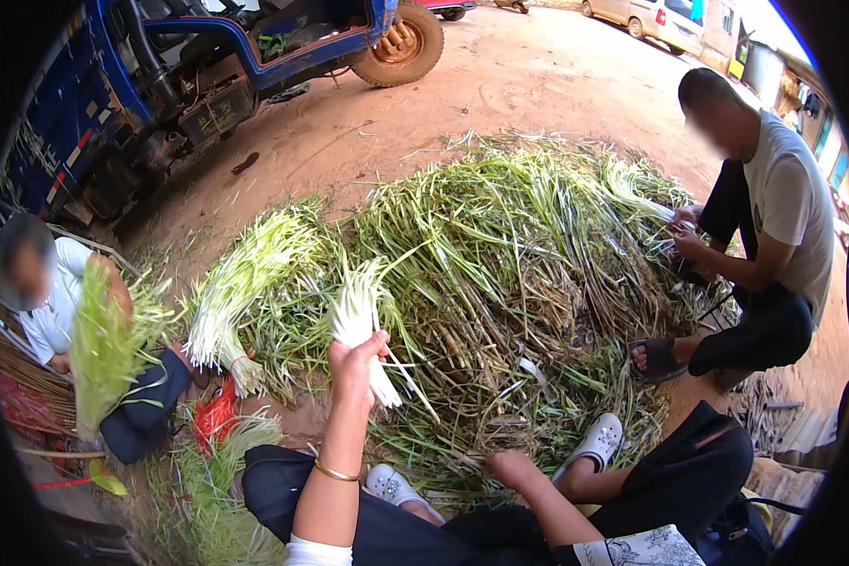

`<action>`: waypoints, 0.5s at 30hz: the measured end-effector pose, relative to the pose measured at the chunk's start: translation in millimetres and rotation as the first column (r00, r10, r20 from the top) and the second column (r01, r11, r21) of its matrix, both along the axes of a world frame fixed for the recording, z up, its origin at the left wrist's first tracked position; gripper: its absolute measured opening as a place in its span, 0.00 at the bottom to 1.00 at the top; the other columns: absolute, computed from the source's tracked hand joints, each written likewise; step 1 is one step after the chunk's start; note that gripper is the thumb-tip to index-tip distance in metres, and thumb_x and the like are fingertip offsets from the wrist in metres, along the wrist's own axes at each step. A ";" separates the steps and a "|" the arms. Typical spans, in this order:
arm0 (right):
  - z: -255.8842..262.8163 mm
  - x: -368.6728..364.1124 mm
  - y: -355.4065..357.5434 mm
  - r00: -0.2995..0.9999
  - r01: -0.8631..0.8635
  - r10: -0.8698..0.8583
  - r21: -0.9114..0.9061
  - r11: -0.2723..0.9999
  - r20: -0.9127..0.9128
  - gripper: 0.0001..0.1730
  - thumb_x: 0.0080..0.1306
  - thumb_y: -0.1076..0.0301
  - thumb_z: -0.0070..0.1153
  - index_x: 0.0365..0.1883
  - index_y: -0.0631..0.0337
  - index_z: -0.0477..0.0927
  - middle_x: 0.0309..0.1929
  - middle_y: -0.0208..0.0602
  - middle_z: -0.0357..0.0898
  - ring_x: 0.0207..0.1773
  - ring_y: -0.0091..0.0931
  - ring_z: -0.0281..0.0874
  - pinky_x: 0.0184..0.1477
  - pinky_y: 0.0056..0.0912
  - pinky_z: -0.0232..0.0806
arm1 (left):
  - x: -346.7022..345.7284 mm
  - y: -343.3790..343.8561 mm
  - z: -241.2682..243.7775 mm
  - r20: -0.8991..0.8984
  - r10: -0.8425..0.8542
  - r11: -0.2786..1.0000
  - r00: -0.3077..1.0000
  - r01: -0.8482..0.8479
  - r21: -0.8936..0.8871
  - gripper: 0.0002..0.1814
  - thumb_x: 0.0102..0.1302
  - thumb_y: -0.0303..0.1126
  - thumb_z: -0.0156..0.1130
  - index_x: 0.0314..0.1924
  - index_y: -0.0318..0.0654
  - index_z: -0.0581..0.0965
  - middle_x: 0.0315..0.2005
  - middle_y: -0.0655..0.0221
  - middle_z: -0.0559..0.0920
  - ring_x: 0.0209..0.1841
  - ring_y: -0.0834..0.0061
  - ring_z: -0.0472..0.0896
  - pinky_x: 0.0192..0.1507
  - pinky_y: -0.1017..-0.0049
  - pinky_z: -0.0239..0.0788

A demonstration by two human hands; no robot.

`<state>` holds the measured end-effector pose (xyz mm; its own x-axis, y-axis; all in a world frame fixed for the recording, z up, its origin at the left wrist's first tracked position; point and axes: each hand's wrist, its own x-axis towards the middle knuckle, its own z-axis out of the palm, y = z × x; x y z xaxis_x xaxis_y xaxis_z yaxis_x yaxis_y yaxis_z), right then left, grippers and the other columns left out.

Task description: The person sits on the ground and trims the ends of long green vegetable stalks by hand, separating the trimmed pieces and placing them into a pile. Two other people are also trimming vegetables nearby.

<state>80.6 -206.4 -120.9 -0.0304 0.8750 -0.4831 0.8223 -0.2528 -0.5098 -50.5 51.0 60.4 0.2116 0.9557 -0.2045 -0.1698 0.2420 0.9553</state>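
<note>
My left hand [357,364], below a gold-coloured bangle, grips a bunch of white-and-green leafy stalks [354,311]; a few thin stalks stick out loosely beside it. Low over the plant litter is my right hand [511,468], its fingers pointing away and not visible, so a hold cannot be told. In front of me spreads a large heap of long green stalks with brown, root-like ends [467,283]. Left of the heap lie pale stalks in a thick bundle [255,276], with a red tie near their lower ends. Red plastic strings [214,417] lie just below.
A person [771,198] squats at the right, both hands on stalks. Another person [49,283] sits at the left behind a pale green bundle [102,347]. A blue three-wheeled vehicle [255,64] stands at the upper left. More pale stalks [233,488] lie near my left knee.
</note>
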 end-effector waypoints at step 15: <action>129.4 -22.5 107.2 0.947 0.316 -0.178 0.866 0.387 -0.266 0.07 0.54 0.74 0.61 0.27 0.60 0.73 0.24 0.38 0.70 0.29 0.38 0.71 0.31 0.37 0.65 | 8.3 -10.6 -11.5 0.033 -0.029 0.999 0.999 0.030 -0.045 0.12 0.53 0.20 0.64 0.39 0.32 0.75 0.25 0.67 0.80 0.22 0.79 0.76 0.25 0.80 0.67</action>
